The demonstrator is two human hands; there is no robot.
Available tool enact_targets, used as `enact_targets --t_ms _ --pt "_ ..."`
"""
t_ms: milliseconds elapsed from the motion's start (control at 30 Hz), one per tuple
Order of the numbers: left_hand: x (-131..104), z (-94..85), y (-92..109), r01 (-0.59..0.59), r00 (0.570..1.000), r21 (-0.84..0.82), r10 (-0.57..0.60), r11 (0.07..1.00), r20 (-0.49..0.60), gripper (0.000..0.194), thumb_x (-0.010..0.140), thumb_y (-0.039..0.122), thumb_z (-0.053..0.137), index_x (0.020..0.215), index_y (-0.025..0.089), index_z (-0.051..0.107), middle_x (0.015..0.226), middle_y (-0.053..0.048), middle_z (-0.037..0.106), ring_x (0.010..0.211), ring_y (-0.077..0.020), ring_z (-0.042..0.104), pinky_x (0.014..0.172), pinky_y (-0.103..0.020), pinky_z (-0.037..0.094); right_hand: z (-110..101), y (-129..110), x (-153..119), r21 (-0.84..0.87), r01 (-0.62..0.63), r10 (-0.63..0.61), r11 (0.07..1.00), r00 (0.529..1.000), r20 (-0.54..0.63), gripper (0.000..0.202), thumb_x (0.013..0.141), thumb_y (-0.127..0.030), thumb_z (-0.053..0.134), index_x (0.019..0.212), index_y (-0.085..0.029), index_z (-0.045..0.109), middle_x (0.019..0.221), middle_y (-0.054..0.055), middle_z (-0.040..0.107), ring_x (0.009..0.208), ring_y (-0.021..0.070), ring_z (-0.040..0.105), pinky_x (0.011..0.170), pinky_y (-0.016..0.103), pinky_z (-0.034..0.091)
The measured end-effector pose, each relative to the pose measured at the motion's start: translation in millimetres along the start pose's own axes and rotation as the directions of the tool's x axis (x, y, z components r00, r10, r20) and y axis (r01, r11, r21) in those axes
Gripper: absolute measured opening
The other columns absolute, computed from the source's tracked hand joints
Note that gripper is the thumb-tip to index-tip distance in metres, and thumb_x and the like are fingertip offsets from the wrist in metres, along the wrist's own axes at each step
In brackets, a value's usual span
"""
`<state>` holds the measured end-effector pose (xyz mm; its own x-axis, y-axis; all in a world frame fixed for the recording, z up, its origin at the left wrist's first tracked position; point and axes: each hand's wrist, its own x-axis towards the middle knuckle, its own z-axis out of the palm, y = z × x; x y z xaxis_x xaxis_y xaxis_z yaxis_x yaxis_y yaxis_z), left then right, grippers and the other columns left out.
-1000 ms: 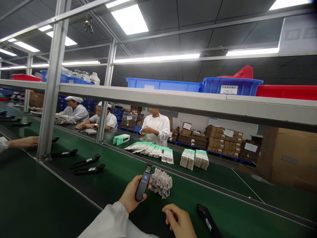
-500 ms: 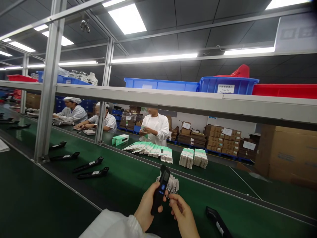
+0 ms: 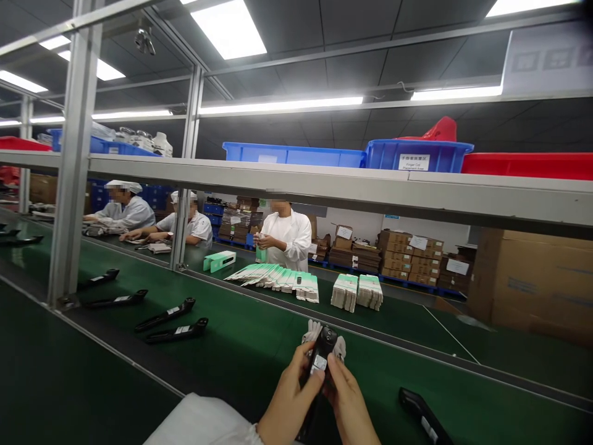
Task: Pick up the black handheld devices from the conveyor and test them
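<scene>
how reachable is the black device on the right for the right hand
Likely yes: only green surface shows between the right hand and that black device. The right hand touches the held device, though, so it would probably have to come away first.

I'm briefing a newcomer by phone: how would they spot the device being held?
Below the long shelf, find the green belt. Over it, the wearer's left hand and right hand sit before a pale bundle. Between them is the device, black with a white label; unlike the similar devices lying on the belt, it is held up.
</scene>
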<state>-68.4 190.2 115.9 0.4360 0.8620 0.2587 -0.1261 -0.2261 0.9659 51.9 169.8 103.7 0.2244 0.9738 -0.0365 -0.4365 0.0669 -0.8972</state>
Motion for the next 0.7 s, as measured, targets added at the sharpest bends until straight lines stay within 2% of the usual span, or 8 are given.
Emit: enact_targets --t_ms 133,267,367,467,567,700 --pt "6.7 -7.7 0.0 0.17 0.98 -0.112 -0.179 0.979 -0.085 0.051 0.078 0.059 0.039 0.106 0.02 0.058 0.087 -0.005 0.059 0.079 -0.0182 0.056 0.062 -0.027 0.045 -7.2 12.3 7.5 -0.007 0.094 -0.093 0.996 0.995 0.043 0.054 0.066 -0.057 0.065 0.102 -0.017 0.065 0.094 0.007 0.068 0.089 0.0247 0.061 0.069 0.032 0.048" --pt "8.9 -14.0 -0.2 0.248 0.965 -0.209 -0.261 0.946 -0.034 0.055 0.074 0.063 0.041 0.105 0.02 0.059 0.101 -0.008 0.06 0.086 -0.0209 0.057 0.06 -0.028 0.045 -6.1 19.1 11.0 0.001 0.118 -0.118 0.993 0.992 0.04 0.054 0.065 -0.058 0.065 0.097 -0.016 0.067 0.086 0.007 0.069 0.081 0.0252 0.062 0.064 0.033 0.048" --pt "7.0 -14.5 0.9 0.29 0.956 -0.242 -0.289 0.926 0.041 0.055 0.071 0.063 0.048 0.108 0.023 0.058 0.109 -0.009 0.06 0.092 -0.0231 0.058 0.061 -0.028 0.046 -5.9 19.6 11.7 -0.023 0.126 -0.125 0.992 0.991 0.048 0.051 0.065 -0.057 0.066 0.096 -0.017 0.068 0.084 0.006 0.069 0.082 0.0245 0.062 0.064 0.032 0.048" --pt "4.9 -12.7 2.4 0.319 0.947 -0.242 -0.299 0.916 0.118 0.053 0.068 0.059 0.058 0.109 0.025 0.057 0.101 -0.006 0.064 0.087 -0.0215 0.061 0.057 -0.025 0.044 -8.3 18.3 11.4 -0.047 0.122 -0.117 0.991 0.988 0.105 0.048 0.066 -0.054 0.066 0.096 -0.017 0.069 0.084 0.006 0.07 0.083 0.0243 0.062 0.065 0.031 0.048" --pt "4.6 -11.2 1.1 0.328 0.944 -0.255 -0.301 0.91 0.139 0.055 0.066 0.055 0.063 0.112 0.026 0.055 0.092 -0.004 0.065 0.077 -0.0183 0.062 0.053 -0.022 0.043 -11.4 18.0 11.1 -0.051 0.108 -0.101 0.993 0.987 0.125 0.045 0.068 -0.051 0.067 0.097 -0.017 0.068 0.087 0.006 0.07 0.088 0.024 0.062 0.07 0.031 0.048" --pt "6.8 -11.9 -4.1 0.327 0.944 -0.283 -0.3 0.902 0.137 0.055 0.068 0.052 0.063 0.116 0.027 0.052 0.092 -0.003 0.063 0.072 -0.0162 0.061 0.052 -0.023 0.045 -14.2 20.6 12.2 -0.036 0.05 -0.046 0.998 0.993 0.108 0.048 0.067 -0.052 0.067 0.1 -0.017 0.067 0.089 0.006 0.07 0.092 0.0255 0.061 0.073 0.033 0.048"
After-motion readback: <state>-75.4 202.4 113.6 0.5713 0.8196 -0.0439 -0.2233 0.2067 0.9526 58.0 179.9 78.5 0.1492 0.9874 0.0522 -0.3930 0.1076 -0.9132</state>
